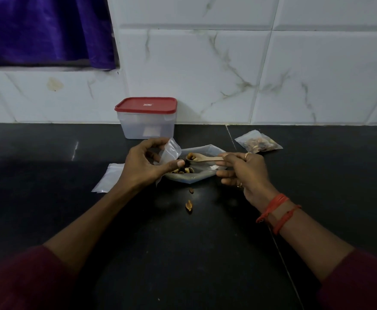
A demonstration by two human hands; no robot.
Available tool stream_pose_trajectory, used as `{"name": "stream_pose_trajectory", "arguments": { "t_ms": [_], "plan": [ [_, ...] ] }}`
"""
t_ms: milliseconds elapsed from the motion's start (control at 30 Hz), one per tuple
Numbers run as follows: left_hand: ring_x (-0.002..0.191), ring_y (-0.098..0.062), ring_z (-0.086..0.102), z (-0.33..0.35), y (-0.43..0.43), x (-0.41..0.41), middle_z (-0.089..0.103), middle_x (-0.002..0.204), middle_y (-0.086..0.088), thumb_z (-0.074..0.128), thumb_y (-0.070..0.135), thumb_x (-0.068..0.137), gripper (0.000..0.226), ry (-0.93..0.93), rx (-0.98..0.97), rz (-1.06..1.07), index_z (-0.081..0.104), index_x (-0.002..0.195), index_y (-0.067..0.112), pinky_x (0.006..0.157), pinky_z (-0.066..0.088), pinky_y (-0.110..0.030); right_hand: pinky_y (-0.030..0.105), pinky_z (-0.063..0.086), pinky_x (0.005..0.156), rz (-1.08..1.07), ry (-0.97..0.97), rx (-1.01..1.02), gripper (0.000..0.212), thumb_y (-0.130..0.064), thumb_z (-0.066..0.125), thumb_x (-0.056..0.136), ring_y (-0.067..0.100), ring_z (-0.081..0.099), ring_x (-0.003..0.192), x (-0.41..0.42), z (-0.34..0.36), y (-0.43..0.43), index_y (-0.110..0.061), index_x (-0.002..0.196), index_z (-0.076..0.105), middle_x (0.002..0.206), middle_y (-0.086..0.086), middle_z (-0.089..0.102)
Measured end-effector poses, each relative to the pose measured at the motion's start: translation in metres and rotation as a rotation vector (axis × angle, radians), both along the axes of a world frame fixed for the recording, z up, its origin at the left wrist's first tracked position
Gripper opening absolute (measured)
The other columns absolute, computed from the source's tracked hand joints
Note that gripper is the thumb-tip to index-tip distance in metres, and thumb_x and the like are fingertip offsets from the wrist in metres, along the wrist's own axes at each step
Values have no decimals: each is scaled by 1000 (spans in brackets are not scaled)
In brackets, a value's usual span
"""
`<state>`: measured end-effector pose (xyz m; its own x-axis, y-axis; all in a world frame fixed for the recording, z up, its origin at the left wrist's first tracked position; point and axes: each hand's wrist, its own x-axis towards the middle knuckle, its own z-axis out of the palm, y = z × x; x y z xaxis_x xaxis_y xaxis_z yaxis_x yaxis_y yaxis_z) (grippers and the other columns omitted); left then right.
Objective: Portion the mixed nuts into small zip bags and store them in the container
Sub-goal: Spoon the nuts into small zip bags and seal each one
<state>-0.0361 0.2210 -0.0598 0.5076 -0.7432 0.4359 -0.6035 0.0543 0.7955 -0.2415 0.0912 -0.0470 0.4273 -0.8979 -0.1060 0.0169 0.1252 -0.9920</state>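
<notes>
A: While the left hand (145,164) pinches the small zip bag (170,149) by its mouth, just above the pile of mixed nuts (184,170), how should the spoonful go in?

B: The right hand (247,173), its grip pinching the wooden spoon (207,159) by the handle, should carry the loaded bowl right inside the mouth before tipping. The opening looks narrow to me, so spread its lips first.

A: And spills?

B: Two stray nuts (189,205) lie on the bench (49,157), nearer the person. Work over the pile. One filled bag (259,143) waits far right. The container (147,121), far back, has its red lid on.
</notes>
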Motion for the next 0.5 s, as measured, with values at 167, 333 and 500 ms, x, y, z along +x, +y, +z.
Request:
{"name": "stream_pose_trajectory", "arguments": {
  "t_ms": [167, 333, 500],
  "plan": [
    [104, -4, 61, -3, 0, 0, 65, 121, 7, 80, 67, 53, 89, -57, 19, 8, 63, 129, 22, 83, 54, -22, 22, 51, 41, 2, -52, -25, 16, -15, 62, 98, 12, 69, 52, -2, 7, 4, -9, 107, 72, 87, 2, 79],
    [104, -1, 61, -2, 0, -2, 65, 121, 9, 81, 65, 54, 86, -65, 24, 8, 64, 128, 24, 81, 52, -17, 23, 55, 46, 28, -85, -58, 15, -19, 63, 97, 13, 70, 55, 0, 8, 15, -12, 108, 72, 90, 0, 79],
    [102, -4, 63, 0, 2, -7, 67, 117, 10, 82, 60, 58, 79, -109, -12, 7, 65, 126, 25, 80, 55, -20, 26, 59, 60, 112, -63, -318, 14, -17, 68, 95, 19, 76, 73, 5, 1, 29, -21, 107, 75, 92, 2, 78]
  ]
}}
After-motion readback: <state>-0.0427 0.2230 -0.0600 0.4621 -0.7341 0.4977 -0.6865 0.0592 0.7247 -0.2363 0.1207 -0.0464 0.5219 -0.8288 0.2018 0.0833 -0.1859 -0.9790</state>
